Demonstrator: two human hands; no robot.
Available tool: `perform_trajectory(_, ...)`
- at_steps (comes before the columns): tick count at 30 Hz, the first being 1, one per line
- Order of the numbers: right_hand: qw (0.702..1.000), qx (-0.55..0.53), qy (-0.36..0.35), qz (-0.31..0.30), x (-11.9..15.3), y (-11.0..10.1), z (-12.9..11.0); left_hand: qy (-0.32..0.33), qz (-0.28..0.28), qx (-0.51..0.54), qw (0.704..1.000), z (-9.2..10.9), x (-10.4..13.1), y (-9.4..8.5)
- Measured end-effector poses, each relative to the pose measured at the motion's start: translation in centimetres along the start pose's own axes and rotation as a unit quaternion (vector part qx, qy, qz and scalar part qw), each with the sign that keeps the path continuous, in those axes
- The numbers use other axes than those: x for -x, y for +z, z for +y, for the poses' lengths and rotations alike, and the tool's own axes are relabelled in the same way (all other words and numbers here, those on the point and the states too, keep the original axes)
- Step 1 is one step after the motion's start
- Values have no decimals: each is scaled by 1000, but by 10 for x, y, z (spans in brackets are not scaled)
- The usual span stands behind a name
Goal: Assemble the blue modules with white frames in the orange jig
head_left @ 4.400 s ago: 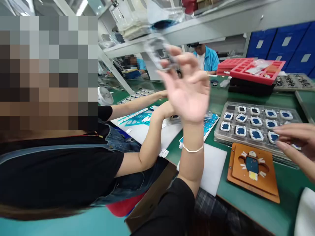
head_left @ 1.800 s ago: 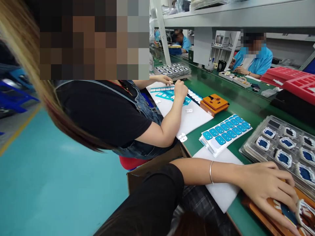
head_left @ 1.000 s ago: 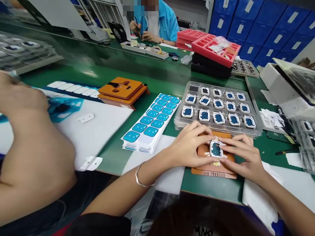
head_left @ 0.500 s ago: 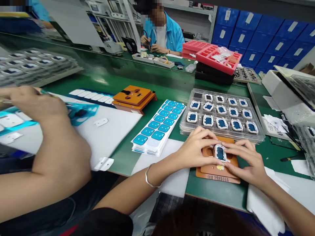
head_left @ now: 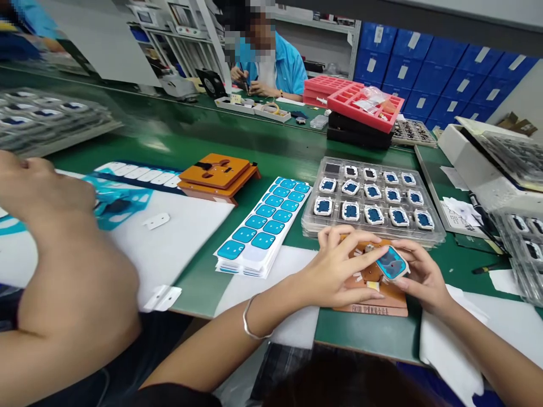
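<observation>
A watch case [head_left: 392, 264] with a bright blue film on its face is tilted up between the fingers of my right hand [head_left: 427, 276], thumb below and fingers along its far edge. My left hand [head_left: 335, 265] is spread over the orange fixture [head_left: 371, 310], its index fingertip at the case's left edge and its thumb low over the fixture. Part of the fixture is covered by my hands. Behind them, a clear tray [head_left: 309, 226] holds several white-rimmed cases. Left of it lies a stack of sheets with blue adhesive pieces [head_left: 265, 210].
Beside me on the left, a co-worker's arm [head_left: 76, 265] reaches over a white mat [head_left: 190, 220]. A second orange fixture [head_left: 218, 172] stands near it. Across the bench sits another person [head_left: 288, 62]. Red trays [head_left: 365, 104] are stacked at the back; a white box [head_left: 475, 158] is at right.
The case has come up off the fixture and turned over, so its blue-film face shows. My left hand has loosened from it and spread; my right hand keeps hold.
</observation>
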State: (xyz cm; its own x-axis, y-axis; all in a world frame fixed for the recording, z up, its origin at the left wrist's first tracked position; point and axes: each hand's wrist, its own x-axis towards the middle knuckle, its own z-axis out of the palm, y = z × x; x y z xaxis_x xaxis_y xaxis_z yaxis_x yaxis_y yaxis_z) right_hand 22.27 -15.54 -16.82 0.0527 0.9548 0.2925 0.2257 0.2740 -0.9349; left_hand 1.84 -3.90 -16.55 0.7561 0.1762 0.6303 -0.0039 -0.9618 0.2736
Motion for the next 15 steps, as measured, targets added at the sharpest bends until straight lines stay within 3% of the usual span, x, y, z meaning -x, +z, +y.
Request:
perform_trajectory(10, 996, -55, 54, 54, -1, -2, 5, 18, 67, -3, 998, 2, -4, -3)
perform_trajectory(15, 993, -92, 61, 50, -2, -3, 6, 41, 77, 2, 996, 1, -5, -4)
